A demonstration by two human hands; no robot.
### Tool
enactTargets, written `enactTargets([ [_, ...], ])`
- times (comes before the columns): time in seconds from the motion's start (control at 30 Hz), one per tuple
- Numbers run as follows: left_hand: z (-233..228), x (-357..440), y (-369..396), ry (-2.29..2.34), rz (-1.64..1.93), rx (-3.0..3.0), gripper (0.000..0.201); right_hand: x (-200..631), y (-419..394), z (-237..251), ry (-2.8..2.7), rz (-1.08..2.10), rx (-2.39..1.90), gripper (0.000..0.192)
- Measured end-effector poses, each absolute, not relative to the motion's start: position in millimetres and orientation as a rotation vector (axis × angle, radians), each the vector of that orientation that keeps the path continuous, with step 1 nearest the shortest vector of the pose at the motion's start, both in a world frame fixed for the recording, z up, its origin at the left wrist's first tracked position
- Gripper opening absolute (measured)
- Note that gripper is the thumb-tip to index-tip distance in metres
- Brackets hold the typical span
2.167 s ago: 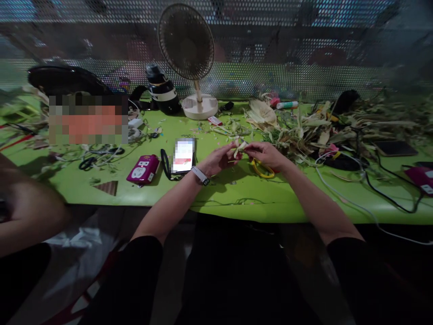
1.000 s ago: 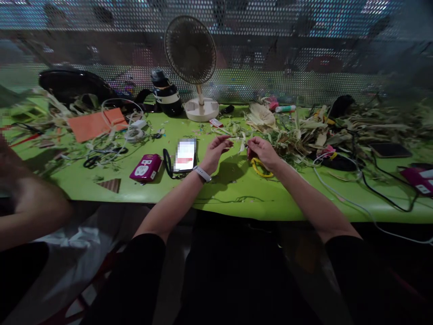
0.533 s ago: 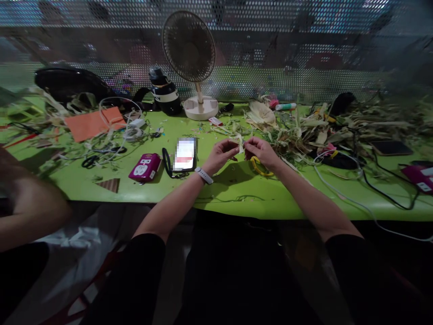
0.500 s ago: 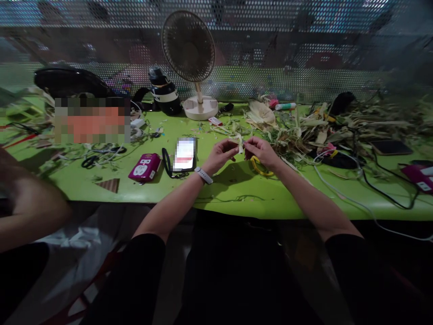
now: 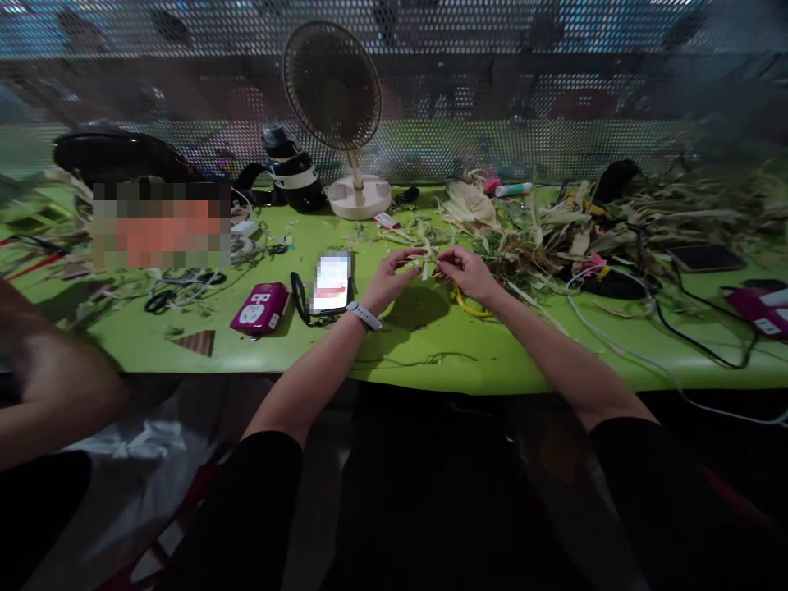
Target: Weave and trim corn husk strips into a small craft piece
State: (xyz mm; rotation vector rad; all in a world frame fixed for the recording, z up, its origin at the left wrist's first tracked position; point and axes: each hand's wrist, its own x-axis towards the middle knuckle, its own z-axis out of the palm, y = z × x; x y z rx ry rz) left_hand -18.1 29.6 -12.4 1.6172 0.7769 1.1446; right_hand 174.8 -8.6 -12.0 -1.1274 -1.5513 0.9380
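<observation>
Counter (image 5: 431, 361), green: near edge runs across the view, bare strip between it and the hands; open room directly below the hands, clutter to both sides and beyond.
Another person's arm (image 5: 55, 394): off the near edge, far left.
Left hand (image 5: 394, 279): watch on wrist, fingers pinched on one end of a pale husk strip (image 5: 426, 263).
Right hand (image 5: 468, 271): close to the left, fingertips pinched on the strip's other end; strip held just above the counter between both hands.
Scissors (image 5: 471, 305), yellow: on the counter under the right hand.
Phone (image 5: 331, 283): left of the left hand.
Husk pile (image 5: 554, 234): right, beyond the hands.
Fan (image 5: 348, 123): at the far edge.
</observation>
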Motion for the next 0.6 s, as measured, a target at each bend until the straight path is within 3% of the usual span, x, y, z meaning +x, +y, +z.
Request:
enactTargets([
  [0.3,-9.7,-22.7,44.2,1.002,1.467,1.295,0.027,180.6,-11.3,-7.4,-1.844,0.358,-1.368,0.012],
  [0.6,-9.6,-21.0,44.3,1.029,1.529,1.169,0.023,236.4,11.4,24.8,-1.642,-0.080,-1.629,0.019],
])
